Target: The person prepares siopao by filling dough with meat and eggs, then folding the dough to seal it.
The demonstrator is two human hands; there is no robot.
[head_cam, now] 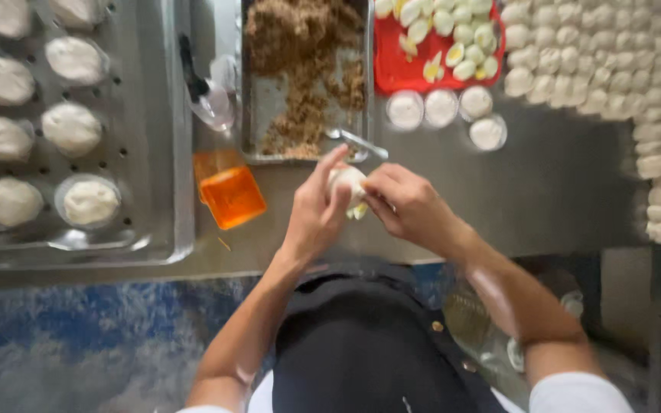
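My left hand [317, 208] and my right hand [407, 203] are together over the steel table [552, 191], both gripping one white dough piece [348, 183] with a bit of yellow egg showing under it. My fingers are pinching the dough around the filling. Just beyond my hands lies a metal tray of brown crumbly filling [304, 53] with a metal spoon [357, 141] at its near edge. A red tray of halved boiled eggs [437, 38] sits behind it on the right.
A perforated steel tray [143, 153] on the left holds several filled buns on paper cups. An orange container [229, 195] and a spray bottle [208, 95] stand beside it. Rows of dough balls [613, 69] cover the right side; several flattened dough rounds [441, 107] lie near the red tray.
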